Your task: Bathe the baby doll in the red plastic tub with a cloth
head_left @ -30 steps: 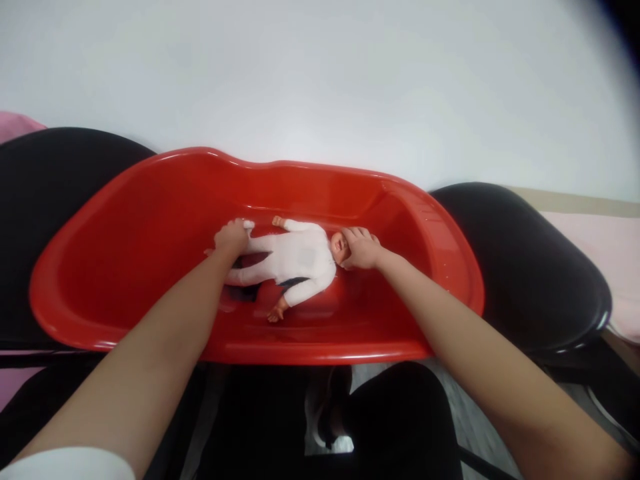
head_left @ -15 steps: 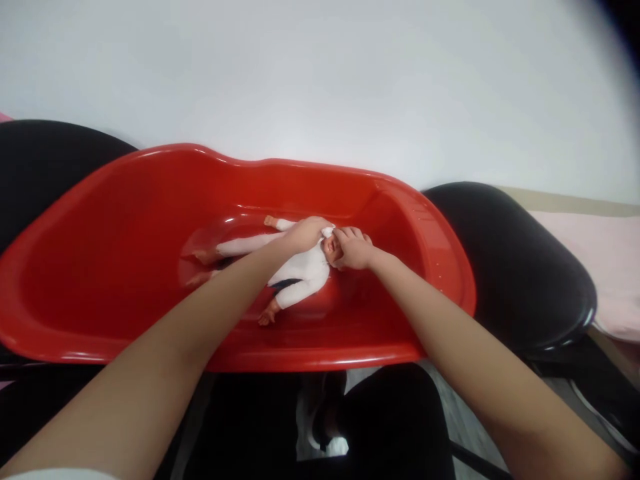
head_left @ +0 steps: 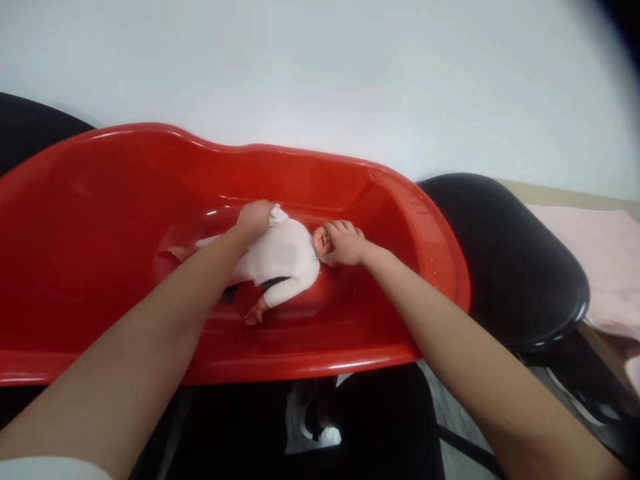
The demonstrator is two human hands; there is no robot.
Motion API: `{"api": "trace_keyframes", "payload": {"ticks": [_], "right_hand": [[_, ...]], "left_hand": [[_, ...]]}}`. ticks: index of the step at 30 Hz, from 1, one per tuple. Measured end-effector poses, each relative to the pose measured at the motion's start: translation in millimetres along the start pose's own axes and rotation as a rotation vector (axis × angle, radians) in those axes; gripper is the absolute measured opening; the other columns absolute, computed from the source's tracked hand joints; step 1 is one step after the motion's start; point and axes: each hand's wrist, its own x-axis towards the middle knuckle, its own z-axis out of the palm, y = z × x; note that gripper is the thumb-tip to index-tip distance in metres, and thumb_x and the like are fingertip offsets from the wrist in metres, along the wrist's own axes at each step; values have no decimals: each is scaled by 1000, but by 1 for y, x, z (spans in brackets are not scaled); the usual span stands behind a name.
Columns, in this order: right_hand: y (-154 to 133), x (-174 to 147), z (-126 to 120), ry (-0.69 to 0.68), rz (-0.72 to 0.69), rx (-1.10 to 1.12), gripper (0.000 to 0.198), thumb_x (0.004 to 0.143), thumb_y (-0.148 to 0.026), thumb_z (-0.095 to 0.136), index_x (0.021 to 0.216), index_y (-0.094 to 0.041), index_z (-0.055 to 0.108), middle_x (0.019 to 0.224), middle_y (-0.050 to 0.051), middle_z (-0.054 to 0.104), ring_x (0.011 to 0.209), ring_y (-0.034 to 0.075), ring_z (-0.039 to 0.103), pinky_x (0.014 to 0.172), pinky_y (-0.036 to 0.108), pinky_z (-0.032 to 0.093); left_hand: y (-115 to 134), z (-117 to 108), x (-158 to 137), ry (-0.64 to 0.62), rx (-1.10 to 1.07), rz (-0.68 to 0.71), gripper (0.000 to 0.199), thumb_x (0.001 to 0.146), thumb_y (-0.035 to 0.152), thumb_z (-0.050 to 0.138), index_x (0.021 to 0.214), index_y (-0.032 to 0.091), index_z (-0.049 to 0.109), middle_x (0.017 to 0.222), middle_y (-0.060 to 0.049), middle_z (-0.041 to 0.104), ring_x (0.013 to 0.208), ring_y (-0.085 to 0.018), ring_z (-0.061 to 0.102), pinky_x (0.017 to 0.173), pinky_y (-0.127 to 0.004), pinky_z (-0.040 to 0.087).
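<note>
A baby doll in a white suit lies on its back inside a red plastic tub, head to the right. My left hand rests on the doll's far shoulder, closed around a small white cloth. My right hand cups the doll's head from the right, its fingers curled over the top. The doll's near arm sticks out toward me and its bare feet point left. My left forearm hides part of the doll's legs.
The tub lies across black padded chairs, one at the right and another at the far left. A pink fabric lies beyond the right chair. A plain white wall stands behind. My dark-clothed knee is below the tub.
My left hand moved with the cloth from the doll's feet to its face, then back to its far shoulder. The right hand stayed on the head. The view shifted slightly right.
</note>
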Motion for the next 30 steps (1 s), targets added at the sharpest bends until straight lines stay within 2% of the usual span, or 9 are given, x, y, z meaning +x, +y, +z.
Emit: {"api": "trace_keyframes", "payload": {"ticks": [3, 6, 8, 11, 15, 18, 21, 26, 30], "right_hand": [[-1, 0, -1, -5, -7, 4, 72, 65, -37, 69, 131, -26, 43, 142, 9, 41, 134, 34, 28, 108, 56, 26], [-2, -1, -2, -10, -7, 12, 73, 65, -37, 69, 132, -26, 43, 141, 9, 42, 134, 34, 28, 108, 55, 25], [-1, 0, -1, -6, -9, 10, 73, 65, -38, 69, 132, -26, 43, 141, 9, 42, 134, 34, 28, 108, 56, 25], [0, 1, 0, 3, -11, -1, 76, 64, -39, 69, 133, -26, 42, 143, 9, 39, 135, 34, 26, 109, 56, 24], [1, 1, 2, 12, -22, -3, 80, 64, -40, 69, 137, -26, 39, 144, 10, 39, 136, 34, 26, 110, 56, 23], [1, 1, 3, 18, -25, -8, 80, 65, -40, 68, 138, -26, 39, 143, 10, 41, 135, 34, 27, 110, 56, 22], [1, 0, 2, 12, -25, -13, 79, 65, -41, 68, 137, -25, 39, 142, 11, 41, 135, 34, 28, 110, 56, 23], [2, 1, 1, -1, -24, -14, 76, 67, -43, 68, 136, -26, 39, 144, 10, 39, 135, 34, 27, 108, 57, 25], [1, 1, 1, -3, -19, -14, 75, 67, -44, 68, 135, -27, 40, 144, 10, 40, 135, 34, 27, 109, 56, 25]], "left_hand": [[-14, -8, -7, 33, 85, -100, 35, 95, 30, 39, 111, 12, 64, 113, -18, 62, 105, -33, 58, 93, -48, 43], [-17, -16, -13, 87, 0, -178, 37, 95, 30, 42, 120, 13, 62, 120, -15, 62, 106, -30, 58, 93, -43, 43], [-8, -18, -13, 154, -99, -160, 38, 94, 28, 41, 123, 14, 62, 124, -13, 62, 110, -28, 57, 95, -39, 43], [21, -13, -10, 183, -210, -15, 36, 93, 24, 41, 118, 14, 65, 122, -11, 64, 111, -24, 58, 97, -33, 43], [68, 5, -2, -49, -178, 259, 28, 89, 26, 49, 108, 23, 69, 112, -4, 69, 101, -20, 62, 92, -31, 45], [85, 14, 5, -217, -16, 330, 21, 86, 31, 53, 89, 23, 72, 99, -6, 70, 97, -24, 62, 92, -38, 42], [78, 13, 12, -259, 73, 247, 22, 86, 29, 52, 96, 24, 72, 105, -7, 69, 99, -24, 60, 89, -36, 42], [40, 10, 19, -171, 57, 34, 34, 87, 19, 51, 117, 23, 67, 118, -8, 66, 96, -21, 57, 88, -39, 42], [12, 7, 19, -115, 62, -49, 34, 84, 18, 55, 116, 23, 68, 117, -8, 65, 99, -23, 55, 89, -42, 40]]}}
